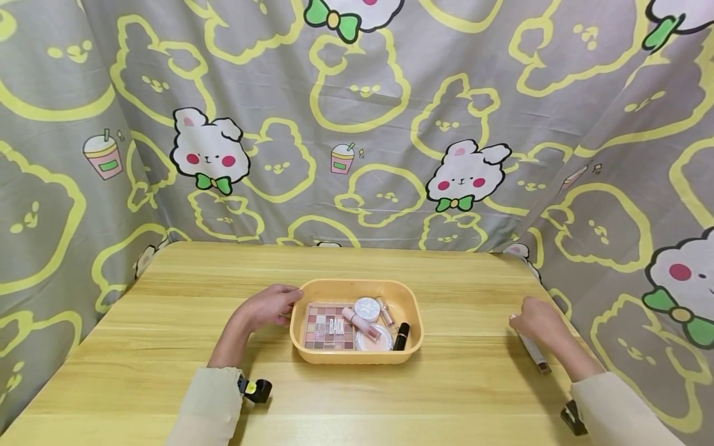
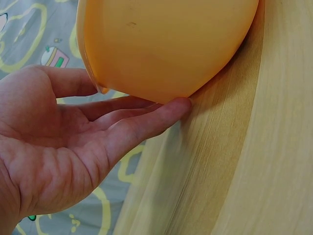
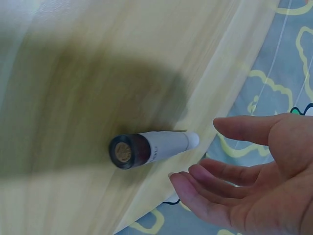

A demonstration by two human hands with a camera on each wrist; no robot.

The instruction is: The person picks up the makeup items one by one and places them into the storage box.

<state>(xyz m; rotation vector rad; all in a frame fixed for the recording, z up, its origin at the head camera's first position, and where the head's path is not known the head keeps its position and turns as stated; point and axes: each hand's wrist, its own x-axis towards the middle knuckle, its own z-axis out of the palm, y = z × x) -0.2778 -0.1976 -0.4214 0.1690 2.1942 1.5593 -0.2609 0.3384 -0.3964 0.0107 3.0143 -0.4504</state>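
A yellow-orange plastic tray (image 1: 357,357) stands on the table, with my left hand (image 1: 271,308) at its left end. In the left wrist view, the thumb is at the tray's rim and the other fingers touch its outer wall (image 2: 166,44) from below. Lying in the tray are an eyeshadow palette (image 1: 329,326), a pink lip gloss tube (image 1: 357,322), a star-lidded round case (image 1: 367,308), a clear round compact (image 1: 375,341), a small clear tube (image 1: 386,313) and a black tube (image 1: 401,336). My right hand (image 3: 264,171) is beside a white cosmetic tube (image 3: 166,144) with a dark end, thumb and fingers apart.
The wooden table (image 1: 357,402) ends at a grey patterned curtain (image 1: 357,210), which also hangs along both sides. A black wrist camera (image 1: 258,390) is strapped near the left cuff; another dark device (image 1: 572,418) sits below the right sleeve.
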